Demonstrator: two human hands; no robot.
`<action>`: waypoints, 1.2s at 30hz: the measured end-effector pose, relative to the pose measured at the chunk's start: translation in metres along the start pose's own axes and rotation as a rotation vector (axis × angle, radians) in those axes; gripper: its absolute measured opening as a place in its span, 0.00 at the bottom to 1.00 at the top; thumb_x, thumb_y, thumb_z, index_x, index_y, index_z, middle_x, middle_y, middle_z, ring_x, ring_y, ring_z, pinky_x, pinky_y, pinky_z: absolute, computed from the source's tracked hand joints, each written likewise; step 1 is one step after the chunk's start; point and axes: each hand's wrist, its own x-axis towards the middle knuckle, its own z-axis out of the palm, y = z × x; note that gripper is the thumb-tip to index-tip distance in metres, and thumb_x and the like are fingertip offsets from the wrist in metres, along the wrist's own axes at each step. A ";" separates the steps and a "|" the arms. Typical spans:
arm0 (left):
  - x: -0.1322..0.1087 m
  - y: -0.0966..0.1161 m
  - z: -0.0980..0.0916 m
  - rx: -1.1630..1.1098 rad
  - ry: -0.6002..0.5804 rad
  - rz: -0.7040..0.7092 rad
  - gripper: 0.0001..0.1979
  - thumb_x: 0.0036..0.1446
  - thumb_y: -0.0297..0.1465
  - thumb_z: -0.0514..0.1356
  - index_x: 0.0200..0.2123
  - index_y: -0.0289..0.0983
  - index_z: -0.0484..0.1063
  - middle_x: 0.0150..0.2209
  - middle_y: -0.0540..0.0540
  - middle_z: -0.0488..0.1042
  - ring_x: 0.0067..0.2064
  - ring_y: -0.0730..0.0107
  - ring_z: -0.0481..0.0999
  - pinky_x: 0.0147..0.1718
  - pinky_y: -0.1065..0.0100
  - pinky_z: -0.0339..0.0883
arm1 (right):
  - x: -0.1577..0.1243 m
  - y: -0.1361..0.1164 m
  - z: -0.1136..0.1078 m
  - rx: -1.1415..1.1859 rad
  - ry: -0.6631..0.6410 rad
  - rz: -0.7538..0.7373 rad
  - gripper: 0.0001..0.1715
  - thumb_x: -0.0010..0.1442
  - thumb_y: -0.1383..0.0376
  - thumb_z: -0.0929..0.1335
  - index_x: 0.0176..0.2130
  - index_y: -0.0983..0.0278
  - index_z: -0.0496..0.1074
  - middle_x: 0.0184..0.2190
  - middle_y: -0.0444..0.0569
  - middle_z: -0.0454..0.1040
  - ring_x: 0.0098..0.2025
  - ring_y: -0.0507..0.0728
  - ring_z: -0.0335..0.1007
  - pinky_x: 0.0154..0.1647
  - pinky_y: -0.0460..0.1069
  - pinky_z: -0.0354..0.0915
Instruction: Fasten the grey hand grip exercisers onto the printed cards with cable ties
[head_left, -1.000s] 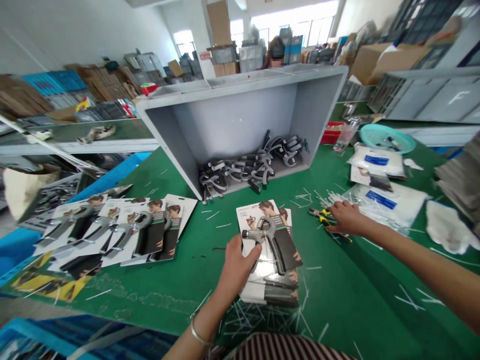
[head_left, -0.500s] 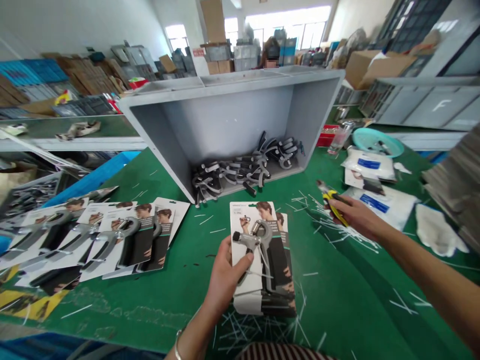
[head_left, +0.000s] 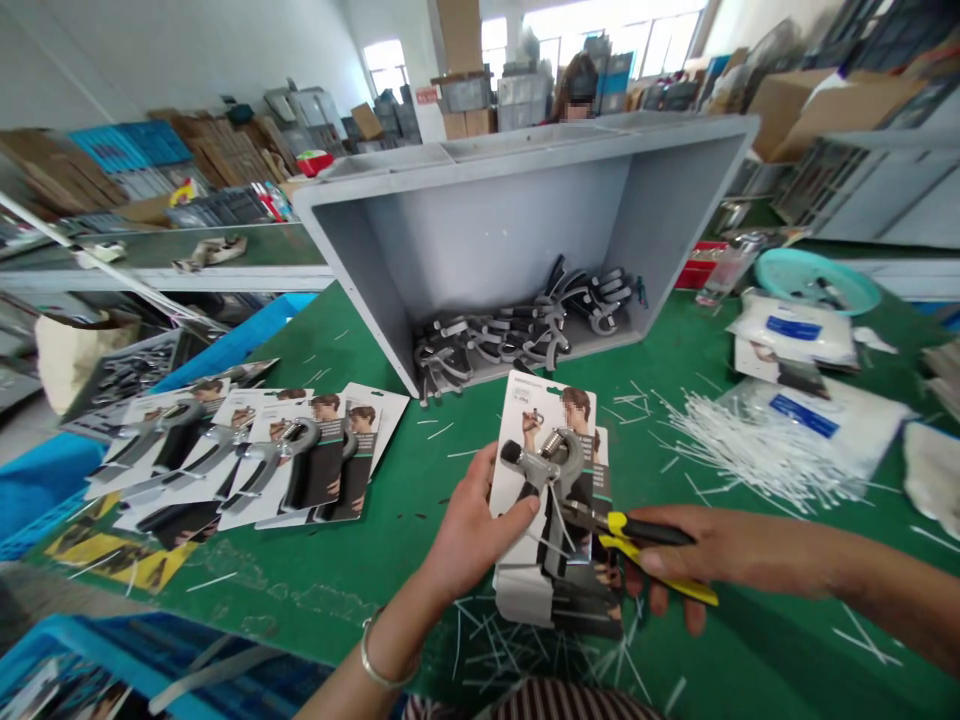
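My left hand (head_left: 480, 525) holds a hand grip on its printed card (head_left: 536, 410), thumb over the front and the card tilted up. White ties hang loose from the grey and black grip (head_left: 568, 457). Under it lies another carded grip (head_left: 600, 600). My right hand (head_left: 694, 560) is wrapped round yellow and black cutting pliers (head_left: 660, 578), whose jaws are at the ties on the card. To the left, several carded grips (head_left: 277, 465) overlap on the green table (head_left: 420, 560).
A grey bin (head_left: 517, 205) on its side holds loose grips (head_left: 510, 335). White ties (head_left: 735, 440) and plastic bags (head_left: 832, 425) lie at the right, near a turquoise plate (head_left: 817, 270). Tie clippings are scattered near the front edge. A person (head_left: 577, 90) is behind the bin.
My right hand has brought the pliers from the pile of ties to the held card. My left hand has raised and tilted the card. The view has shifted.
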 end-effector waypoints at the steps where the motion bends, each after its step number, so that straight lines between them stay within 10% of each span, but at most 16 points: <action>1: 0.000 0.002 0.000 0.039 -0.008 0.010 0.28 0.54 0.29 0.63 0.58 0.40 0.61 0.53 0.43 0.75 0.51 0.58 0.76 0.52 0.57 0.69 | -0.002 -0.002 0.000 0.025 0.003 0.022 0.27 0.63 0.50 0.69 0.55 0.61 0.68 0.47 0.55 0.74 0.46 0.60 0.74 0.39 0.52 0.76; 15: -0.003 0.011 -0.002 0.147 -0.056 0.119 0.30 0.54 0.28 0.63 0.60 0.43 0.60 0.54 0.44 0.73 0.51 0.58 0.75 0.52 0.57 0.68 | -0.012 -0.019 0.011 0.042 0.043 0.047 0.26 0.61 0.49 0.69 0.50 0.63 0.69 0.44 0.55 0.74 0.44 0.61 0.75 0.34 0.51 0.76; 24: 0.014 0.006 0.002 -0.140 0.019 0.032 0.29 0.53 0.30 0.64 0.58 0.37 0.61 0.49 0.42 0.77 0.48 0.58 0.78 0.48 0.60 0.70 | 0.014 -0.017 0.006 -0.122 0.207 0.022 0.24 0.61 0.45 0.66 0.41 0.63 0.68 0.25 0.43 0.70 0.18 0.47 0.59 0.14 0.42 0.55; 31: 0.027 -0.009 0.010 -0.271 0.052 -0.073 0.22 0.51 0.30 0.66 0.50 0.37 0.67 0.46 0.43 0.78 0.45 0.60 0.78 0.45 0.63 0.69 | 0.040 0.000 -0.008 -1.010 0.675 -0.244 0.14 0.65 0.57 0.64 0.38 0.64 0.72 0.34 0.53 0.76 0.35 0.60 0.73 0.36 0.51 0.65; 36: 0.017 0.002 0.014 -0.452 0.103 -0.111 0.25 0.51 0.30 0.67 0.52 0.37 0.65 0.41 0.45 0.80 0.39 0.66 0.78 0.39 0.68 0.69 | 0.039 0.015 0.004 -0.821 0.719 -0.306 0.16 0.67 0.55 0.62 0.42 0.63 0.72 0.38 0.52 0.77 0.38 0.59 0.73 0.39 0.50 0.64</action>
